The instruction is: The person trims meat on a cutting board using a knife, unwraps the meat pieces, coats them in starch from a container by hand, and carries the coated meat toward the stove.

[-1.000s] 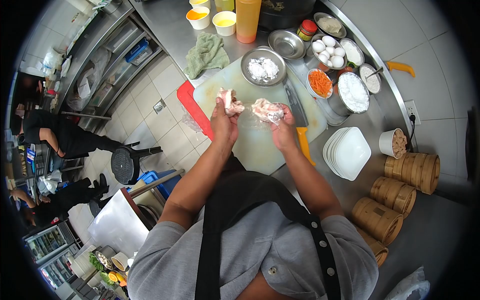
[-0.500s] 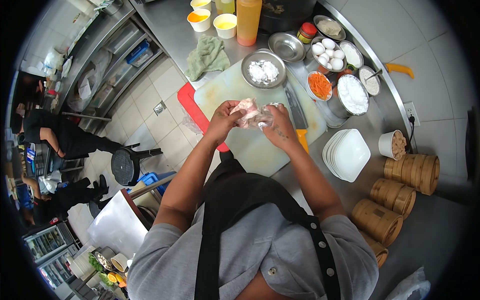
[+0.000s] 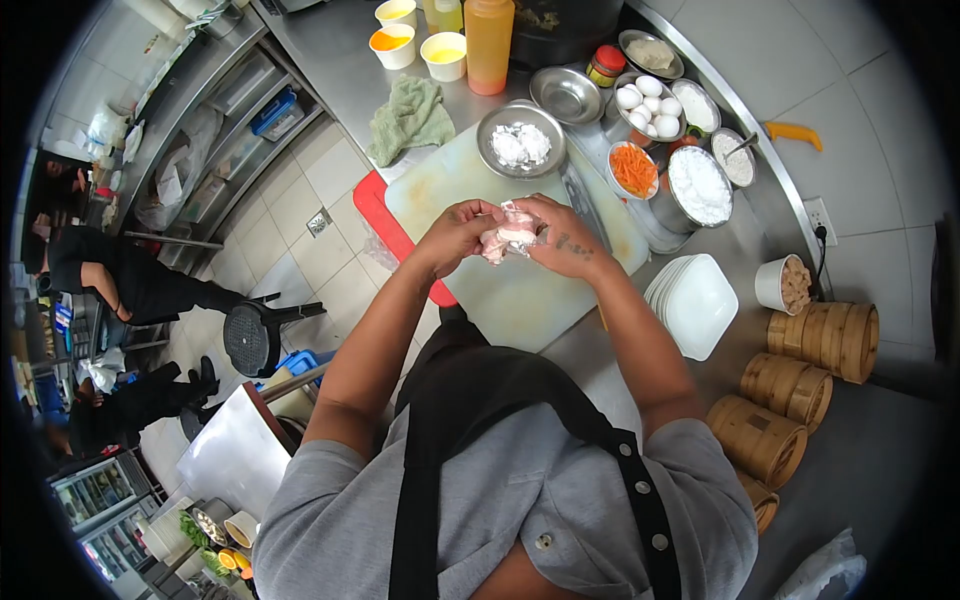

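Note:
Both hands meet above a pale green-white cutting board (image 3: 485,300), closed around a piece of raw meat (image 3: 512,236), pale pink and white with a shiny surface. My left hand (image 3: 457,238) pinches its left side between thumb and fingers. On the other side, my right hand (image 3: 562,238) grips it with the thumb below and fingers over the top. Beyond the hands, a metal bowl (image 3: 487,162) with white powder rests on the board's far edge. A knife (image 3: 590,205) lies to the right, its handle mostly hidden by my right forearm.
A red board (image 3: 380,215) sticks out at left, near a green cloth (image 3: 410,120). To the right are carrot strips (image 3: 633,170), eggs (image 3: 655,108), a white powder tub (image 3: 700,185), stacked plates (image 3: 697,305) and bamboo steamers (image 3: 757,440). Two people and a black stool (image 3: 252,340) are at left.
My right hand has moved in and turned over toward my left, its fingers now over the meat. The meat looks more bunched between both hands. The whole view has shifted slightly.

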`<state>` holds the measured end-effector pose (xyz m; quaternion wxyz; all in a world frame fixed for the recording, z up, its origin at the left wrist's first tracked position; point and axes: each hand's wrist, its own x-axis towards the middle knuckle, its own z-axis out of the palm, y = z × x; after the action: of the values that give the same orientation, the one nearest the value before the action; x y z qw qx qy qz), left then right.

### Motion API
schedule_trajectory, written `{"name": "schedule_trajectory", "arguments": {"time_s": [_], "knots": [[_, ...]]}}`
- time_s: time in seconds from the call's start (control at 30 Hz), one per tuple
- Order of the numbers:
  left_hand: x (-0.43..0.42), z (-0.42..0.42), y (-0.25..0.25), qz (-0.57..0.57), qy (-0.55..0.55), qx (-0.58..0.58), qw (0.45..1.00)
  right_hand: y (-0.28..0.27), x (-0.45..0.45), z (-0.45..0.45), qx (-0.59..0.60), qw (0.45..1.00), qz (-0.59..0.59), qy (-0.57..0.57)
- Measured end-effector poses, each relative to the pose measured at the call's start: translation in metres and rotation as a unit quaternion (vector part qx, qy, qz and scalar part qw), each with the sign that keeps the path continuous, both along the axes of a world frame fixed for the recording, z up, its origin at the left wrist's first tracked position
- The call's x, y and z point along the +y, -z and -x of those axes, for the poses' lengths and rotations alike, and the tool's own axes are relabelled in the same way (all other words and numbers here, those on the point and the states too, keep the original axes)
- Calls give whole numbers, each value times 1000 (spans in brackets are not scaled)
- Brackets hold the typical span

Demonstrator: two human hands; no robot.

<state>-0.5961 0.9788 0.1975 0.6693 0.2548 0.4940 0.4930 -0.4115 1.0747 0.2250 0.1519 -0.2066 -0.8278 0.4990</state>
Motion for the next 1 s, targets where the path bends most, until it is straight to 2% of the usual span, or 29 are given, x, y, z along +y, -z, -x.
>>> {"name": "schedule_trajectory", "arguments": {"time_s": [0.1,0.2,0.3,0.4,0.6,0.7,0.8,0.9,0.93,0.97,1.0], "knots": [[-3,-3,-11,18,9,-66,998,-1,-3,-2,-26,993,109,28],[-4,-3,-7,16,-2,-78,997,22,3,-2,-23,972,233,28],[-8,0,-2,-2,5,-85,996,39,1,-2,82,945,315,20],[-9,0,-8,11,5,-95,995,42,0,-2,103,932,347,15],[-17,11,-4,21,10,-60,998,47,-6,-5,187,826,530,31],[-23,13,-7,36,-69,-30,997,45,-7,-11,249,778,575,43],[-33,22,-8,31,-117,-37,992,37,3,-25,304,756,578,46],[-48,32,-9,22,-149,-24,988,1,39,-57,287,802,518,80],[-54,36,-8,16,-166,-32,986,-9,54,-72,283,806,502,133],[-60,40,-6,10,-184,-41,982,-22,69,-88,237,872,368,217],[-65,43,-7,12,-191,-32,981,-34,86,-102,183,911,224,294]]}}
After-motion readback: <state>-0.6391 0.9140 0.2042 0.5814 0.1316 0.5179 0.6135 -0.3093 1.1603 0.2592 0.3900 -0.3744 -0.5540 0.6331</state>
